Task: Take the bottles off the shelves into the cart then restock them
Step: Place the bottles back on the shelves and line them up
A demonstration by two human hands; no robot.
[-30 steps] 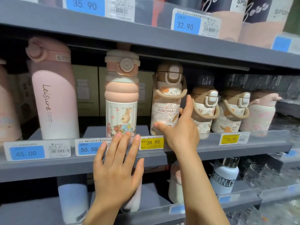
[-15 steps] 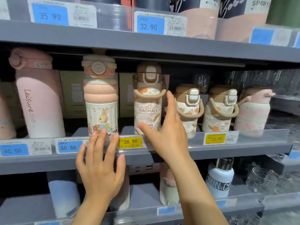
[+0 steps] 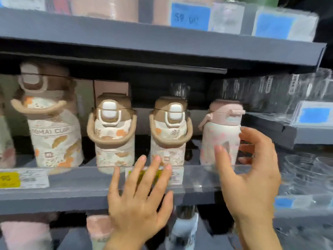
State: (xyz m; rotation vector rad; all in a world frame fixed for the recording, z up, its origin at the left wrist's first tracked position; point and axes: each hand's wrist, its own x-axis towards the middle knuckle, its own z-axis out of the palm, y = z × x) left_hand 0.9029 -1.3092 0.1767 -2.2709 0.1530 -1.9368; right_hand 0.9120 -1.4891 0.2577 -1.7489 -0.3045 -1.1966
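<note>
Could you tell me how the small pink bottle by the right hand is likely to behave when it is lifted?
The pink bottle looks squat and upright, so it probably won't tip easily. Its smooth body may be slippery. The right hand is spread near it, apparently not yet gripping.

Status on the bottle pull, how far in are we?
Nothing visibly done: no cart is in view, and the tall leaf-print bottle, two small brown-lid bottles and the pink bottle all stand on the shelf. In hand: the right hand is open around the pink bottle, not gripping; the left hand hovers open at the shelf edge. Left: unloading, then restocking.
</note>
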